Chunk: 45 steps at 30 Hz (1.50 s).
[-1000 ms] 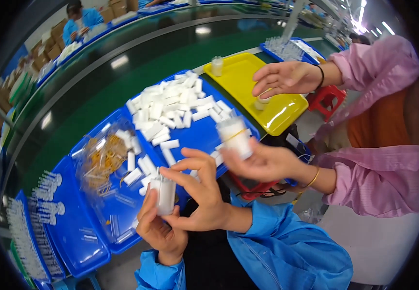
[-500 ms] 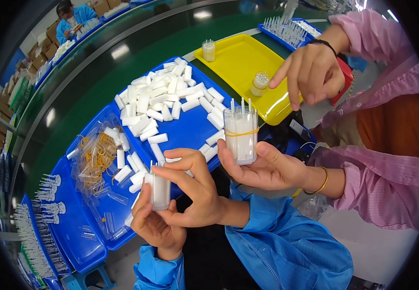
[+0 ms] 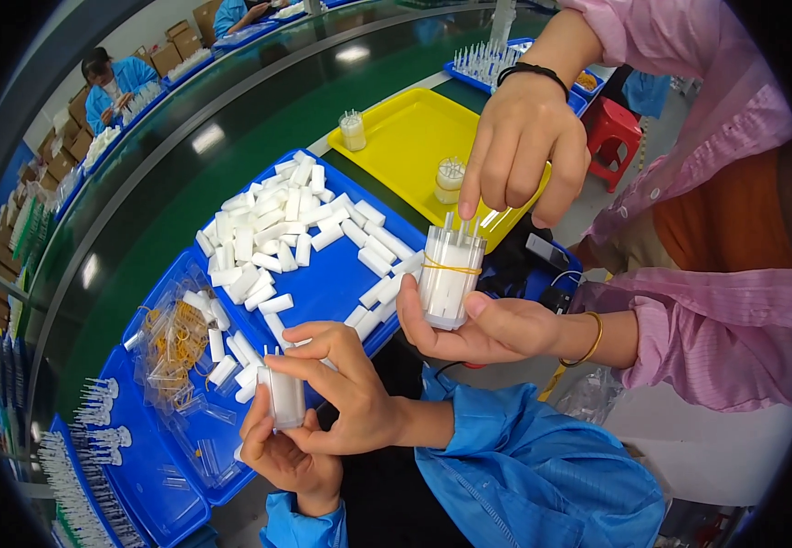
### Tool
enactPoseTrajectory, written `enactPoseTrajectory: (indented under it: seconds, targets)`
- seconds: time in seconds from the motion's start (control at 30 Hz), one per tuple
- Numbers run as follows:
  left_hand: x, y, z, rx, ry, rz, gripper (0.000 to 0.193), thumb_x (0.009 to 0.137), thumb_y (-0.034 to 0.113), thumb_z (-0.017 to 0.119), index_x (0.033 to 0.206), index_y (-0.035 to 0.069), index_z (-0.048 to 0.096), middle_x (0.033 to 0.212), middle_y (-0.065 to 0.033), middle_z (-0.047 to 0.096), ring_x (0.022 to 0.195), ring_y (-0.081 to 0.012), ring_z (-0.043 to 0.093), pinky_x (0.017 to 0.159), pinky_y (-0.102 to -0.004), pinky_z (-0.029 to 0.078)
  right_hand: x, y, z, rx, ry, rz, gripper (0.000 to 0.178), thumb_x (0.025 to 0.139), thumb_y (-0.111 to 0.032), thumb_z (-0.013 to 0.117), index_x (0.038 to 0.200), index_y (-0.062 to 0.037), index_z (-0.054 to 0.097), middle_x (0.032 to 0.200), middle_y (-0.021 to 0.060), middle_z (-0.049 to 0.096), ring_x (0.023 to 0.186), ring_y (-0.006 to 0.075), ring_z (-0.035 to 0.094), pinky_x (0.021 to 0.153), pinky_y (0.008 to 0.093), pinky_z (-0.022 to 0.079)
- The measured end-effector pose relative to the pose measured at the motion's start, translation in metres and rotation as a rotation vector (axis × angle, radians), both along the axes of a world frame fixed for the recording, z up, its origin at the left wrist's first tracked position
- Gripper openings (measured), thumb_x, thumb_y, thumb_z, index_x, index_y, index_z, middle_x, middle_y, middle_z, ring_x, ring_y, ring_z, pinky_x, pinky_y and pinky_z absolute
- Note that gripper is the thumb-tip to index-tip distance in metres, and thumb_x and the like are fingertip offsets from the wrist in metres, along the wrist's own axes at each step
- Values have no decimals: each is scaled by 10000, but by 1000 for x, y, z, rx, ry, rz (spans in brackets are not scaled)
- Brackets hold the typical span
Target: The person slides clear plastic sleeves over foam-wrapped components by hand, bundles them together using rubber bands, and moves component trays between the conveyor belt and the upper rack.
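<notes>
My left hand (image 3: pixel 291 457) cups a small white bundle (image 3: pixel 284 397) from below while my right hand (image 3: pixel 346 393) pinches its top with thumb and fingers; both are closed on it, just above the near edge of the blue tray (image 3: pixel 323 283). What exactly the bundle is made of I cannot make out, since my fingers cover much of it. Beside me a co-worker's hand (image 3: pixel 487 324) in a pink sleeve holds a banded bundle (image 3: pixel 449 279) upright on its open palm, and their other hand (image 3: pixel 519 146) hangs over it, fingertips down. White pieces (image 3: pixel 277 228) lie heaped on the tray; a bag of rubber bands (image 3: pixel 177 342) sits left. Beyond are a yellow tray (image 3: pixel 409 137) and a green belt (image 3: pixel 222 155).
</notes>
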State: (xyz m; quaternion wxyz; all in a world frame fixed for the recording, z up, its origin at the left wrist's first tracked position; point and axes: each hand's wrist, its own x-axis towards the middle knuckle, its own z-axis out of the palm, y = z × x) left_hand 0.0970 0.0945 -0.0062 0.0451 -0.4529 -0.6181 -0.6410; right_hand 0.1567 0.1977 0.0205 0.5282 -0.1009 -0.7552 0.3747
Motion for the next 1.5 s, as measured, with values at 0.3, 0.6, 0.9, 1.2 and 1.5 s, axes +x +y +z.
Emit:
enactPoseTrajectory:
  seconds: [0.3,0.6,0.9,1.2,1.5]
  targets:
    - [2,3,-2,51,-3,-6,414,892,33,617,1216,51,360,1338,-233,431,1231,-311,488,1011,-423,440,3,1,2,1,12,-4,588,571,-110,750,1136,-5,624,1066,139,524,1100,322,519,909,389,426]
    - [4,3,4,-11,47,37,411,897,30,609,1203,77,339,1342,-220,401,1228,-331,492,990,-425,471,4,0,-2,8,13,21,602,603,-140,744,1174,-21,597,1113,135,499,1138,318,486,926,418,397]
    - [-3,5,-1,44,104,81,429,884,26,632,1211,62,357,1331,-227,425,1204,-318,508,978,-406,482,3,0,-2,16,-61,63,657,682,-230,737,1281,-60,527,1181,127,473,1183,330,427,968,479,314]
    - [-5,1,5,19,119,116,607,796,41,744,1266,48,360,1301,-197,443,1198,-309,513,936,-380,514,9,-3,0,-76,8,19,646,652,-191,775,1242,-41,557,1122,137,483,1139,306,461,943,421,355]
    - [-1,-12,4,6,49,92,554,733,71,810,1192,0,508,1216,-184,511,1117,-298,558,889,-366,529,18,-4,6,-21,-3,16,596,607,-194,796,1155,-41,618,1021,120,535,1135,317,498,933,403,372]
